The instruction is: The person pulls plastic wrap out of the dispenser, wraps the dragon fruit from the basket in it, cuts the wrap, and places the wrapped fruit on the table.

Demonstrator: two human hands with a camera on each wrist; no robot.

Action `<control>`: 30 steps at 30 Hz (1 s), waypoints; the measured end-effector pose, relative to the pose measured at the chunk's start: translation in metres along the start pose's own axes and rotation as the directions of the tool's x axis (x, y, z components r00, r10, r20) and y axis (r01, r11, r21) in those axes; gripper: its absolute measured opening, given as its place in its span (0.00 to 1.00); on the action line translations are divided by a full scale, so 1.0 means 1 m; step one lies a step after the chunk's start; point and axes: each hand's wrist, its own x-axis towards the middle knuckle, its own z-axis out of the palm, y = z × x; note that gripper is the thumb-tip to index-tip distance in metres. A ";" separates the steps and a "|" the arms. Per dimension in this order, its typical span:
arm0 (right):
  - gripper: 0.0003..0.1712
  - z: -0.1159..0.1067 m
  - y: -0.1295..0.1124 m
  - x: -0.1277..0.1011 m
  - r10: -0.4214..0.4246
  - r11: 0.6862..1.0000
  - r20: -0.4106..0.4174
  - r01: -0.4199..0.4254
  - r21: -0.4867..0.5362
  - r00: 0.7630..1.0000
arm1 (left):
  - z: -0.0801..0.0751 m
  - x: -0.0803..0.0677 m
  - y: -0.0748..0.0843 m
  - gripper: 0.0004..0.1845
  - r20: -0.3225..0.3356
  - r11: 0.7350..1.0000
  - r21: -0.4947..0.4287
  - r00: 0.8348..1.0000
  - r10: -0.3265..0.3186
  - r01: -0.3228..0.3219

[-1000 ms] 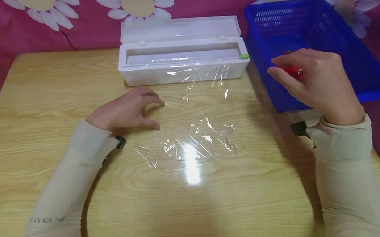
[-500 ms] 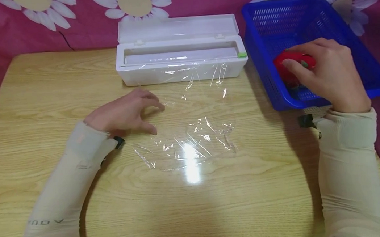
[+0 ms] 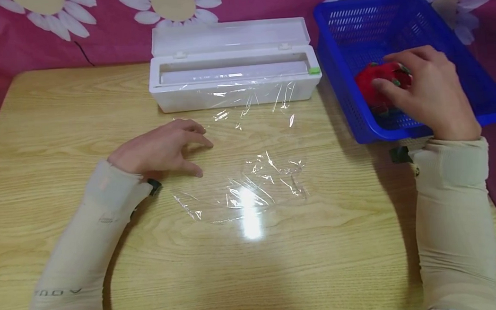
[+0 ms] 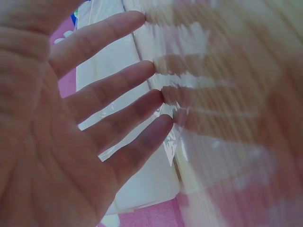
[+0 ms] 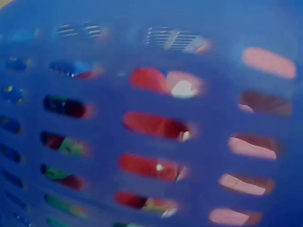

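Observation:
My right hand [image 3: 433, 94] reaches into the blue plastic basket [image 3: 494, 102] and grips a red dragon fruit [image 3: 371, 86] with green-tipped scales, thumb on the near side. Its fingertips are partly hidden behind the fruit. In the right wrist view the dragon fruit [image 5: 151, 125] shows only through slots in the basket wall. My left hand [image 3: 158, 148] rests at the left edge of a sheet of clear cling film [image 3: 254, 192], fingers spread and relaxed, fingertips touching the film or the table beside it. The left wrist view shows the left hand [image 4: 94, 109] with straight fingers.
At the back of the wooden table [image 3: 196, 276] stands a white cling film dispenser [image 3: 236, 96], lid raised, roll inside. Film runs from it over its front and onto the table. A green slider [image 3: 314, 70] sits at its right end. A pink flowered cloth [image 3: 247, 3] hangs behind.
My right hand has moved down and slightly right into the basket and taken hold of the dragon fruit. The left hand has stayed nearly in place beside the film.

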 end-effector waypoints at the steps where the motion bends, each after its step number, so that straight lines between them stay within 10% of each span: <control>1: 0.34 0.001 0.002 0.001 0.001 1.000 0.002 -0.001 0.001 1.000 | 0.000 0.000 0.000 0.35 -0.001 1.000 0.002 1.000 0.000 0.000; 30: 0.56 0.014 0.024 0.007 0.083 0.996 0.191 -0.089 0.023 0.978 | -0.001 -0.002 0.001 0.36 0.015 1.000 0.012 1.000 -0.011 0.011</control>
